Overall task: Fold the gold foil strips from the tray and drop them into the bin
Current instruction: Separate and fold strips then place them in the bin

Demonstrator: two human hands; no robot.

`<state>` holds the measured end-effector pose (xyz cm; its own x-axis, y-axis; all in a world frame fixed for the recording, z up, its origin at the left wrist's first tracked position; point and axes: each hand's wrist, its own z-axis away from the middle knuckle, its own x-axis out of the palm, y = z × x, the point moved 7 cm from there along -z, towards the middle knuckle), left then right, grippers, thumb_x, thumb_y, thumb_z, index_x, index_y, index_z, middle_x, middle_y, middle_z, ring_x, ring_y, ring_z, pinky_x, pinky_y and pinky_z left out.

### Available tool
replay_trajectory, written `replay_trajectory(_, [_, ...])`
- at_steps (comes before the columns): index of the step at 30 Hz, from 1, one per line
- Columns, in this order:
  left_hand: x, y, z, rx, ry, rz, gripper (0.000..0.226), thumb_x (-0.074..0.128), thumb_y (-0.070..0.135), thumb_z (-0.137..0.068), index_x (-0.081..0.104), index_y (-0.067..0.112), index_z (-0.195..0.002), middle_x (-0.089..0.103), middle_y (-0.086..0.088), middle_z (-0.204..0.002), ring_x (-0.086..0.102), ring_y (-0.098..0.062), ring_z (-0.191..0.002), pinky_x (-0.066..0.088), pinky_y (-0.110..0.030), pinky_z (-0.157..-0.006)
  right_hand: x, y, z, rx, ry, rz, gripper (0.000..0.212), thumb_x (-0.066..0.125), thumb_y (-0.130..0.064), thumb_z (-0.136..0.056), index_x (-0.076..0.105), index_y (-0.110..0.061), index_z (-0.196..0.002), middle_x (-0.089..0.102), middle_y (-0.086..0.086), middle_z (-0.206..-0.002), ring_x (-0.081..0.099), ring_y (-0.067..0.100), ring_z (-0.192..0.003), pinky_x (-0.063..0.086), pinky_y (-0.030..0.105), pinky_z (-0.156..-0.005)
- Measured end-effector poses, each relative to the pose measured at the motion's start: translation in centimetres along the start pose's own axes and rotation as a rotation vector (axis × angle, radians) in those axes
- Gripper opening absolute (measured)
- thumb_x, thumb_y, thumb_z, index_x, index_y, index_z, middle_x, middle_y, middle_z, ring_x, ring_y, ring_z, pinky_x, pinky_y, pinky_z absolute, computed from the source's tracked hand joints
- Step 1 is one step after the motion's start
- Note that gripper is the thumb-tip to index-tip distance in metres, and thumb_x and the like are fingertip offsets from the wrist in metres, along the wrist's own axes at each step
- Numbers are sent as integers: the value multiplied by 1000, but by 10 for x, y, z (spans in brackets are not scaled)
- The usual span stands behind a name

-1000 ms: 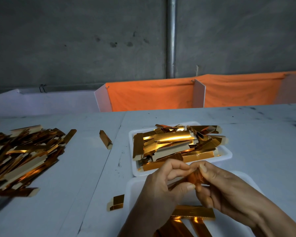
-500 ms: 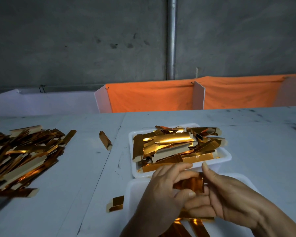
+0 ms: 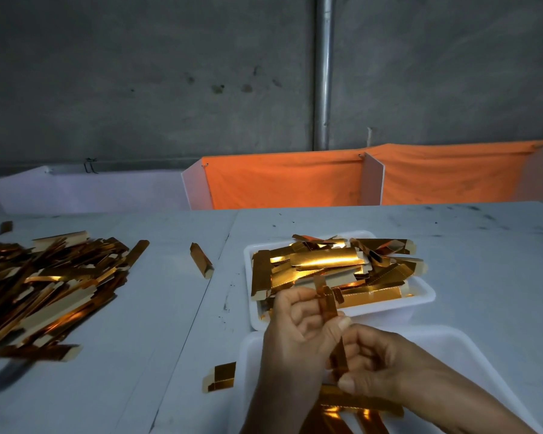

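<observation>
Since half a second earlier, narrow gold foil strip [image 3: 329,305] turned upright; left hand [image 3: 298,336] and right hand [image 3: 373,368] fingers pinched its ends. Loose pinch risked a crooked crease.

Gold strip [image 3: 326,303] upright betw. hands
</observation>
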<state>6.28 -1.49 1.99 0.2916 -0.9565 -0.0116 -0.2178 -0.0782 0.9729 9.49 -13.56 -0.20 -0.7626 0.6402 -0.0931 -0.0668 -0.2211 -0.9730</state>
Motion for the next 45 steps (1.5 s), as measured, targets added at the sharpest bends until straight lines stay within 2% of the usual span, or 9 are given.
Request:
replay_trajectory(6, [8, -1, 0, -59, -191, 23, 50, 69, 29, -74, 50, 28, -119, 68, 11, -114, 62, -9, -110, 49, -34, -97, -24, -14, 8, -137, 280, -42, 29, 67, -53, -72, 73, -33, -93, 72, -3, -96, 68, 9, -91, 54, 20, -71])
replay_trajectory(11, [12, -1, 6, -143, -295, -7, 27, 49, 35, -94, 52, 33, -120, 69, 14, -109, 63, -6, -105, 48, -39, -97, -42, -23, 18, -268, 506, -26, 38, 58, -58, -68, 71, -37, -97, 64, -7, -73, 57, 5, -61, 48, 19, -55])
replay_trajectory(19, [27, 0, 9, -84, -388, -263, 19, 40, 33, -100, 53, 46, -105, 69, 12, -98, 62, 4, -91, 50, -13, -78, -35, -26, 16, -320, 381, -93, 25, 65, -36, -73, 73, -15, -84, 57, 12, -70, 48, 11, -53, 39, 18, -47])
replay_trajectory(21, [29, -1, 9, -77, -399, -310, 22, 49, 44, -89, 46, 52, -109, 62, 21, -104, 59, 3, -96, 51, -18, -84, -36, -24, 15, -306, 392, -105, 20, 66, -31, -72, 72, -13, -80, 55, 12, -64, 49, 13, -52, 41, 20, -48])
replay_trajectory(24, [27, -4, 7, -61, -332, -485, 49, 64, 50, -79, 28, 60, -112, 37, 43, -97, 44, 12, -92, 37, -3, -69, -36, -21, 13, -273, 394, -153, 14, 65, -26, -73, 71, -14, -77, 56, 12, -58, 52, 15, -50, 44, 19, -49])
replay_trajectory(28, [24, 5, 6, 96, -212, -690, 47, 60, 46, -87, 30, 53, -123, 29, 41, -98, 37, 7, -98, 31, 4, -67, -34, -20, 12, -250, 374, -212, 10, 65, -19, -73, 71, -12, -78, 61, 18, -62, 59, 19, -52, 49, 21, -51])
replay_trajectory(37, [20, 5, 7, 138, -161, -659, 45, 53, 44, -92, 36, 46, -134, 40, 33, -115, 37, 10, -102, 27, 2, -77, -34, -19, 14, -252, 363, -299, 13, 65, -17, -71, 73, -14, -81, 66, 15, -67, 65, 20, -57, 53, 22, -52])
replay_trajectory(40, [20, 7, 7, 133, -200, -647, 38, 53, 43, -92, 42, 47, -129, 43, 40, -98, 41, 20, -89, 32, 5, -73, -34, -19, 14, -245, 366, -269, 16, 61, -11, -83, 74, -19, -84, 67, 14, -68, 66, 18, -57, 53, 21, -54])
replay_trajectory(45, [21, 10, 7, 108, -255, -562, 27, 59, 40, -89, 46, 56, -106, 45, 52, -84, 37, 27, -98, 36, 3, -74, -36, -18, 15, -234, 382, -205, 23, 57, -7, -89, 73, -20, -81, 67, 11, -69, 66, 17, -61, 52, 21, -55])
